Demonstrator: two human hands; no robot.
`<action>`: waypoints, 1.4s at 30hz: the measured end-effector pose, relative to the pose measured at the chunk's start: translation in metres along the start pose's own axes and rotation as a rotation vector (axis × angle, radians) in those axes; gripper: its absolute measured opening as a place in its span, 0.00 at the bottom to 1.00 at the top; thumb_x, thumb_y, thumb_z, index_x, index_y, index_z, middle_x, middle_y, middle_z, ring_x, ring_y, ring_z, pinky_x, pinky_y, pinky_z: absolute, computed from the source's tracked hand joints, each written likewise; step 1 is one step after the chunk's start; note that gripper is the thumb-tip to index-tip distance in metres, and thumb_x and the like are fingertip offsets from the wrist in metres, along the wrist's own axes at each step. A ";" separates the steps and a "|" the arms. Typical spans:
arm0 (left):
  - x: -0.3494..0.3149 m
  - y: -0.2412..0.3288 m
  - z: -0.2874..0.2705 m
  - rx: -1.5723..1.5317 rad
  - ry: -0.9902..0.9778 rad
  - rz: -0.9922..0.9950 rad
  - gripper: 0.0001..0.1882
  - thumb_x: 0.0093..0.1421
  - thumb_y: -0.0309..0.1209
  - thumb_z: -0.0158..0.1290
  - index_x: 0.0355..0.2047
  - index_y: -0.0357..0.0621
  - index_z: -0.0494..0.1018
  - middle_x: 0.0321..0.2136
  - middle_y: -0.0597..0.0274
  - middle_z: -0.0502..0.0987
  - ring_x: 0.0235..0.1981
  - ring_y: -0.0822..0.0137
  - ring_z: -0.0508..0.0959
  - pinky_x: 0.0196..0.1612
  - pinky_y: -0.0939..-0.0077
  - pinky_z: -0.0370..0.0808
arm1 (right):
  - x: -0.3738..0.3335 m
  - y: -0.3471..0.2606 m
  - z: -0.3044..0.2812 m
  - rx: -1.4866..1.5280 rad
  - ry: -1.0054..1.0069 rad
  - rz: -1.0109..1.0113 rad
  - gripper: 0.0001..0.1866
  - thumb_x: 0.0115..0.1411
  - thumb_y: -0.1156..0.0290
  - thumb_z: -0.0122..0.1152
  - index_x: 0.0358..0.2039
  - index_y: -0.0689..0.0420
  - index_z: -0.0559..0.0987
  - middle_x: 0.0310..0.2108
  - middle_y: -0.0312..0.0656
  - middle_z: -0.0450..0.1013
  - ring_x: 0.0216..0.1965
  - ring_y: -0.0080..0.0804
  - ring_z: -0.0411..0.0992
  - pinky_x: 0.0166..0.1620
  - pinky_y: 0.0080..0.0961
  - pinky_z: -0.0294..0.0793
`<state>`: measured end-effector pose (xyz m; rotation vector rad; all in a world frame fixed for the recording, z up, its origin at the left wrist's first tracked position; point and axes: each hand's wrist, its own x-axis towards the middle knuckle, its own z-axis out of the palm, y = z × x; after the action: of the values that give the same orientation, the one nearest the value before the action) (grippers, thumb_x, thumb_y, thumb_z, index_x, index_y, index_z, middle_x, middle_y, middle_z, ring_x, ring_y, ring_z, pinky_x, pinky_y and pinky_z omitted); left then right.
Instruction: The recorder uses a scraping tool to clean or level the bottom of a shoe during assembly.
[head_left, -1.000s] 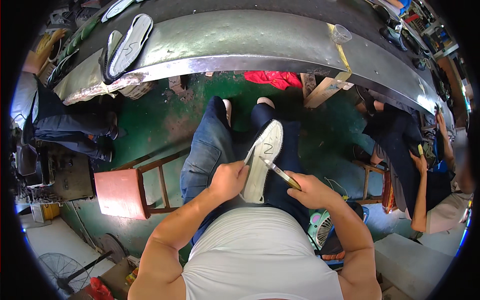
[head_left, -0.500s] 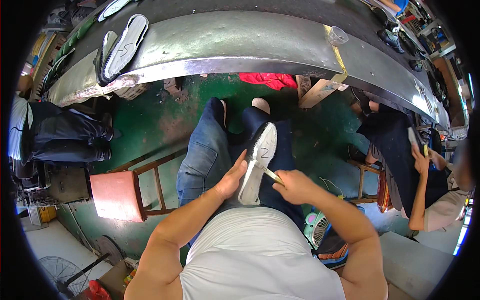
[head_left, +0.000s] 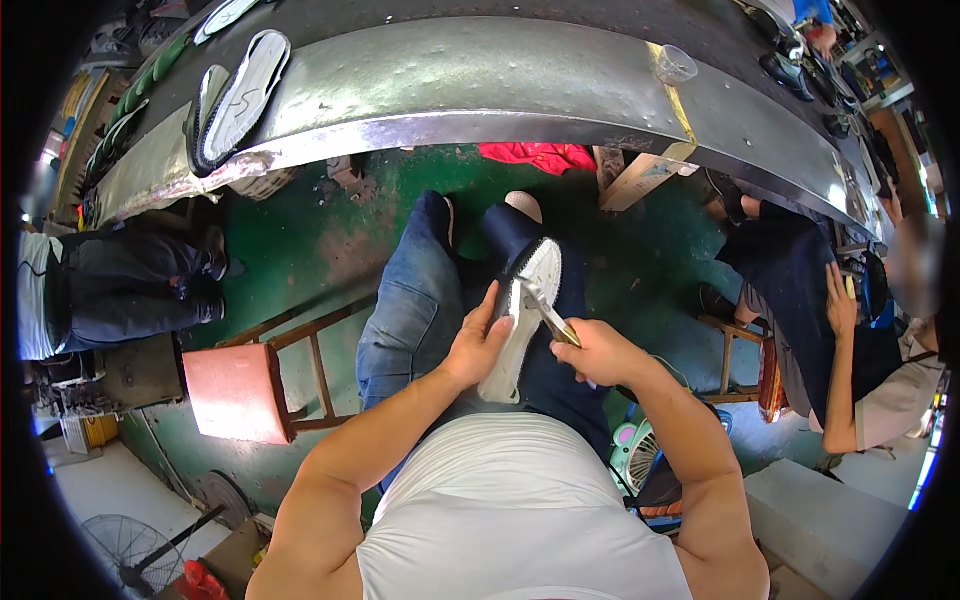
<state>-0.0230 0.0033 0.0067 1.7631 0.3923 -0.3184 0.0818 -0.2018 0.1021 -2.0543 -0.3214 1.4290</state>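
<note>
An upturned shoe (head_left: pixel 513 362) lies lengthwise over my lap, its whitish bottom facing up and a dark stitched-looking edge round the toe. Its near end points at my belly. My left hand (head_left: pixel 474 345) grips the shoe's left side, fingers stretched along the edge and thumb near the sole. In my closed right hand (head_left: pixel 608 355) is a hand tool (head_left: pixel 547 312) with a silvery metal head and a yellowish part by the fingers. The head sits over the middle of the sole; whether it touches cannot be made out.
A metal-topped bench (head_left: pixel 450 90) runs across in front, bearing a pair of similar shoes (head_left: pixel 245 95) and a clear plastic cup (head_left: pixel 675 65). A stool (head_left: pixel 235 390) stands at left, a small green fan (head_left: pixel 632 455) at right. Another person (head_left: pixel 870 370) sits at right.
My right hand has turned and the tool's head now points farther up the sole, its metal side showing. My left hand has shifted slightly rightward. The person at right has moved their hands.
</note>
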 end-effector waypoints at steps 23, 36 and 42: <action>-0.003 0.030 -0.010 0.646 -0.145 0.290 0.33 0.69 0.36 0.46 0.72 0.60 0.49 0.64 0.29 0.60 0.51 0.35 0.76 0.55 0.55 0.75 | 0.021 0.010 -0.003 -0.150 0.319 -0.324 0.24 0.72 0.54 0.46 0.32 0.65 0.74 0.24 0.52 0.75 0.27 0.47 0.75 0.34 0.39 0.74; -0.035 -0.010 -0.026 -0.348 -0.474 -0.068 0.50 0.67 0.34 0.52 0.73 0.48 0.26 0.72 0.42 0.45 0.73 0.57 0.47 0.72 0.70 0.46 | -0.004 0.036 0.034 -0.406 0.368 -0.373 0.23 0.71 0.54 0.46 0.34 0.65 0.73 0.29 0.59 0.75 0.35 0.61 0.74 0.39 0.51 0.72; -0.036 -0.015 -0.003 -0.143 -0.287 0.048 0.50 0.65 0.30 0.54 0.74 0.50 0.28 0.72 0.44 0.47 0.73 0.59 0.48 0.72 0.70 0.46 | -0.013 0.035 0.058 -0.435 0.212 -0.371 0.22 0.70 0.54 0.49 0.35 0.64 0.74 0.33 0.58 0.76 0.36 0.60 0.75 0.41 0.49 0.73</action>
<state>-0.0620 0.0057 0.0087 1.5576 0.1619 -0.4894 0.0191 -0.2169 0.0775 -2.3025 -0.9362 0.9659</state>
